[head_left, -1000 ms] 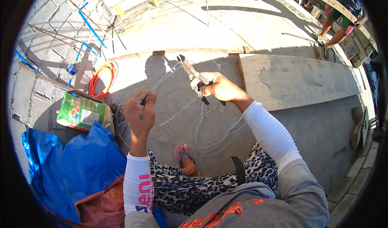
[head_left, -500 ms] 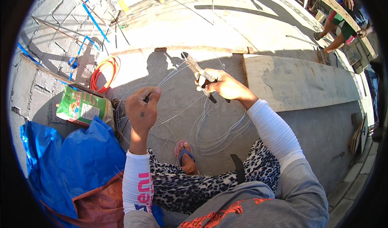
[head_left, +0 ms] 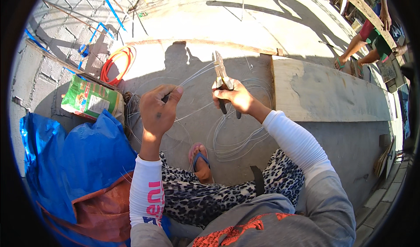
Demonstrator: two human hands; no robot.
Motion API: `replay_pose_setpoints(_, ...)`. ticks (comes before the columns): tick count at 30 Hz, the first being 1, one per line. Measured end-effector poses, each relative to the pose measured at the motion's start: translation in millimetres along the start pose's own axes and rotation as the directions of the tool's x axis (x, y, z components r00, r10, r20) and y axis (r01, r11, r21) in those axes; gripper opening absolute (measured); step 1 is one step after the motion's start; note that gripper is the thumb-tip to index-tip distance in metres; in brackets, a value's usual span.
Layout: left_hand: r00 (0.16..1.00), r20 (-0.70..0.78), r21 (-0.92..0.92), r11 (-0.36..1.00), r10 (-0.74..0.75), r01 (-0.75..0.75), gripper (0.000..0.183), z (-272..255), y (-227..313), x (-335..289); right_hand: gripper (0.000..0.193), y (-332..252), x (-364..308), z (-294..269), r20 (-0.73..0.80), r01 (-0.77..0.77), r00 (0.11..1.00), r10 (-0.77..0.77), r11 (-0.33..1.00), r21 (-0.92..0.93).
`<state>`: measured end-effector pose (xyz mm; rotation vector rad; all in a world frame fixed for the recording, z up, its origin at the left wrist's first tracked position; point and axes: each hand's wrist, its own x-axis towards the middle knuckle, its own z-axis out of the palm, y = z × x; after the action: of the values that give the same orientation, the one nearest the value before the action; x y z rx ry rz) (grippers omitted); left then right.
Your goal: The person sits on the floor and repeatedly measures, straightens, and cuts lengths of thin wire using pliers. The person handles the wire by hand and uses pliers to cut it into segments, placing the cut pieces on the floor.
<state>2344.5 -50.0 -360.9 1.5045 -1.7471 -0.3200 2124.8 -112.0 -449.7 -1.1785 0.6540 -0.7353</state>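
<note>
My left hand [head_left: 159,109] is closed in a fist around a few thin pale wires [head_left: 197,75]. From that fist the wires run up and to the right, their ends close to the pliers' jaws. The pliers [head_left: 220,70], with metal jaws and black handles, are gripped in my right hand [head_left: 239,97]. Their jaws point upward, and I cannot tell whether the wires lie between them or just beside. Below the right hand a loose coil of the same wire [head_left: 223,153] spreads over the ground near my sandalled foot [head_left: 202,161].
A wide board [head_left: 328,89] lies to the right. On the left are a blue tarp [head_left: 96,153], a green sack [head_left: 89,99] and an orange hose coil [head_left: 117,63] beside a block wall [head_left: 41,78]. At the far right, another person [head_left: 372,41] stands by a long plank [head_left: 365,10].
The pliers have turned more upright in my right hand and their jaws have swung right. My left hand has moved slightly up and right, still gripping the wires. The other person's legs have shifted.
</note>
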Motion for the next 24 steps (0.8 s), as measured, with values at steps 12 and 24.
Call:
replay_pose_setpoints(12, 0.661, -0.648, -0.352, 0.918, -0.379, 0.181, 0.022, -137, -139, -17, 0.021, 102, -37, -16, -0.096, -0.307, 0.949, 0.301, 0.950, -0.056)
replay_pose_setpoints(24, 0.102, -0.249, -0.932, 0.267, -0.963, 0.246, 0.033, -82, -277, -293, 0.055, 288, -173, -39, -0.662, -0.848, 0.513, 0.546, 0.200, -0.491)
